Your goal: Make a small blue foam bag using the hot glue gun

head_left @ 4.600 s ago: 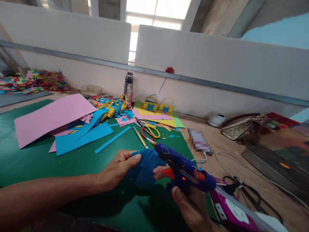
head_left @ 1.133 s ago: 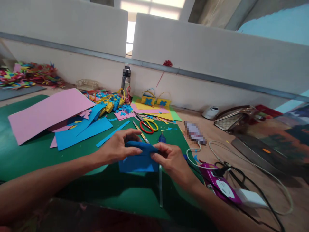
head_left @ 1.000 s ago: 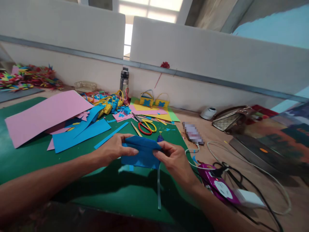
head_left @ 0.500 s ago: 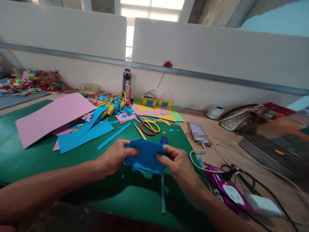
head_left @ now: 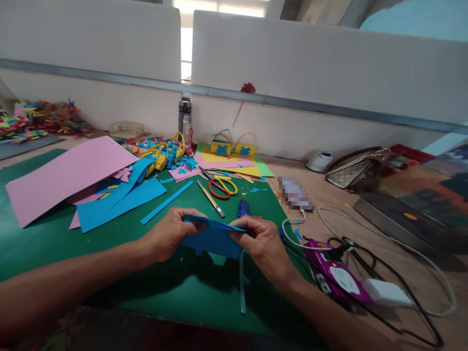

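A folded piece of blue foam sheet point(head_left: 214, 240) is held up between both hands, above the green mat point(head_left: 164, 287). My left hand point(head_left: 170, 234) pinches its left end, thumb on the near face. At the right end, my right hand point(head_left: 261, 241) grips it between thumb and fingers. The top edge tips toward me, so the near face looks narrow. Below its right end, a thin pale strip point(head_left: 242, 285) stands out against the mat; whether it joins the foam I cannot tell. Beyond the hands lie a blue glue gun point(head_left: 243, 207), a utility knife point(head_left: 212, 199) and scissors point(head_left: 221, 187).
Pink point(head_left: 69, 175) and blue point(head_left: 120, 204) sheets cover the mat's left side. Small yellow foam bags point(head_left: 221, 147) stand at the back. On the right are a phone point(head_left: 295, 194), a purple power strip point(head_left: 334, 273) with cables, and a handbag point(head_left: 353, 170). A bottle point(head_left: 185, 117) stands by the wall.
The blue foam piece has tilted, its top edge coming toward me, so less of its face shows. Both hands still hold its ends. The whole view has shifted slightly.
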Available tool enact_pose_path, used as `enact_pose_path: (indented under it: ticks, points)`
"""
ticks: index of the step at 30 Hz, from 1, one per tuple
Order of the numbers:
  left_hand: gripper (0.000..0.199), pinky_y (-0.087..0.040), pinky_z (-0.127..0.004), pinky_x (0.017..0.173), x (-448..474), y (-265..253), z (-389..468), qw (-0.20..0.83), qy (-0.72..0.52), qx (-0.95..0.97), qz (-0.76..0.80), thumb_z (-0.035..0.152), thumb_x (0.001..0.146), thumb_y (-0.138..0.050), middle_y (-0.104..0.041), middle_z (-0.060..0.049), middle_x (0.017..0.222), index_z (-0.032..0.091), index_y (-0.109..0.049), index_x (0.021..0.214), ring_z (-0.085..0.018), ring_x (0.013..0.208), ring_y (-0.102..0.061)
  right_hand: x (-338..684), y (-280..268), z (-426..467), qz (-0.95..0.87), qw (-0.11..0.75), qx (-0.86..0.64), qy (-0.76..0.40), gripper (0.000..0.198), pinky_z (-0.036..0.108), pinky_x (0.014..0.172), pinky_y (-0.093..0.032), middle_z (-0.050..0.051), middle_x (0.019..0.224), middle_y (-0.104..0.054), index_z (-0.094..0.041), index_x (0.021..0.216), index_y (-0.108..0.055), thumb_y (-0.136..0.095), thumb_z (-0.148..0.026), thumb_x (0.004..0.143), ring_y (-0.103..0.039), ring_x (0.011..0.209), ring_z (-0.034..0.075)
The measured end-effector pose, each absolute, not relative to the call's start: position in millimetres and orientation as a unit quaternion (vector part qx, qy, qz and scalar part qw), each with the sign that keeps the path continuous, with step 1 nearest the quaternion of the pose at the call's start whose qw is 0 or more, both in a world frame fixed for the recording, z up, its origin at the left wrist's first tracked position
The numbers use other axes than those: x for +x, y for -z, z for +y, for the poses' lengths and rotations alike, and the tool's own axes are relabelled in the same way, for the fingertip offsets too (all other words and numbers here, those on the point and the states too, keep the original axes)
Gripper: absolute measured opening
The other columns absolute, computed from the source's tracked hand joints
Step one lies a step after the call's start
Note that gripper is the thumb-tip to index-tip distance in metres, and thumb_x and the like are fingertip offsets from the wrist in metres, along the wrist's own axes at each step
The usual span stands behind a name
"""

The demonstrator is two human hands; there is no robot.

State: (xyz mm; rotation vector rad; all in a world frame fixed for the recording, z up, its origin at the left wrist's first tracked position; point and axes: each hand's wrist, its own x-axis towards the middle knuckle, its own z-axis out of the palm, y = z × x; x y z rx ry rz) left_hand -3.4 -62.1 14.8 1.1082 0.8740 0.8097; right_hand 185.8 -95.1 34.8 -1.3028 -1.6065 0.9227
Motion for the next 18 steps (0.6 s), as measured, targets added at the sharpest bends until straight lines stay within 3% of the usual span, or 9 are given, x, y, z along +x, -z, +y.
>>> enact_pose_path:
  ticks: [3, 7, 11, 14, 18]
  points:
    - [0.013, -0.046, -0.023, 0.054, -9, -14, -58, 0.561, -0.385, 0.622, 0.388, 0.023, 0.068, -0.064, -0.064, -0.002, 0.065, 0.012, -0.065, 0.076, -0.013, 0.058, -0.059, 188, -32, -95, -0.725, 0.426, -0.477, -0.255, 0.012, 0.024, 0.055, -0.043, 0.000, 0.065, -0.060, -0.017, 0.069, -0.064, -0.054, -0.016, 0.075, -0.054, 0.060, 0.012]
    - [0.015, -0.048, -0.032, 0.075, -21, -9, -48, 0.219, -0.448, 0.841, 0.211, 0.012, 0.076, -0.053, -0.068, -0.010, 0.091, 0.016, -0.066, 0.084, -0.018, 0.085, -0.061, 192, -28, -96, -0.838, 0.415, -0.353, 0.017, 0.018, 0.031, 0.069, -0.048, 0.006, 0.079, -0.065, -0.017, 0.079, -0.063, -0.048, -0.008, 0.079, -0.058, 0.076, 0.016]
    - [0.020, -0.046, -0.032, 0.070, -34, 0, -45, -0.058, -0.420, 0.897, 0.125, 0.015, 0.085, -0.044, -0.065, -0.009, 0.085, 0.019, -0.062, 0.091, -0.017, 0.081, -0.055, 195, -21, -101, -0.879, 0.324, -0.295, 0.186, 0.025, 0.035, 0.074, -0.047, 0.008, 0.076, -0.063, -0.016, 0.079, -0.063, -0.040, -0.006, 0.084, -0.054, 0.079, 0.019]
    - [0.023, -0.042, -0.031, 0.065, -39, 7, -50, -0.128, -0.358, 0.918, 0.109, 0.020, 0.090, -0.036, -0.062, -0.009, 0.081, 0.017, -0.059, 0.094, -0.017, 0.074, -0.051, 196, -13, -105, -0.899, 0.267, -0.279, 0.208, 0.031, 0.035, 0.072, -0.045, 0.009, 0.072, -0.061, -0.014, 0.078, -0.063, -0.034, -0.007, 0.087, -0.053, 0.077, 0.020]
    - [0.021, -0.036, -0.030, 0.062, -41, 13, -59, -0.125, -0.271, 0.946, 0.123, 0.021, 0.091, -0.037, -0.061, -0.007, 0.078, 0.016, -0.058, 0.092, -0.016, 0.068, -0.047, 194, -2, -108, -0.915, 0.209, -0.305, 0.161, 0.035, 0.034, 0.068, -0.042, 0.009, 0.071, -0.059, -0.013, 0.074, -0.062, -0.030, -0.007, 0.089, -0.051, 0.071, 0.019]
